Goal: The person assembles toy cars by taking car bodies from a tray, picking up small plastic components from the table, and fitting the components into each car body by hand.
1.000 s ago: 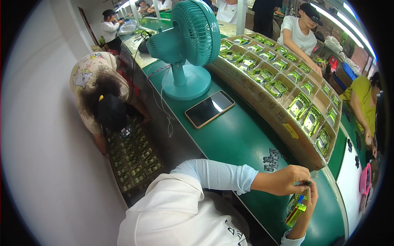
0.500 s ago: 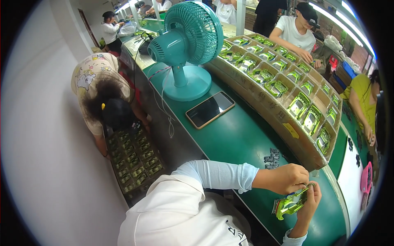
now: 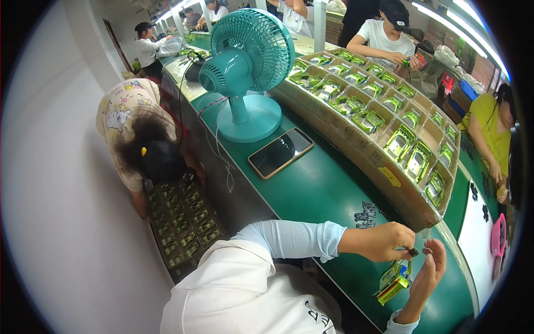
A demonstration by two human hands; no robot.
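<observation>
My left hand (image 3: 379, 242), its arm in a light blue sleeve, is closed with a small dark piece (image 3: 413, 252) pinched at its fingertips. Just below it is a bright green plastic frame (image 3: 394, 283) with blue and red parts, tilted over the bench. Beside the frame, my right hand (image 3: 427, 276) has its fingers raised and apart, and the thumb is off the dark piece. Whether the frame rests on the bench or against a hand is hard to tell. Several small black parts (image 3: 365, 215) lie on the green bench (image 3: 334, 192) beyond my left wrist.
A divided cardboard box (image 3: 356, 142) of green frames stands along the bench. Left of it are a phone (image 3: 281, 153) and a teal fan (image 3: 245, 78). A person (image 3: 136, 122) bends over another box (image 3: 186, 222) at left. A pink basket (image 3: 498, 235) stands at right.
My right hand's fingers have come away from the green frame's upper end and spread. The frame has turned to show its blue and red side. The view has shifted slightly.
</observation>
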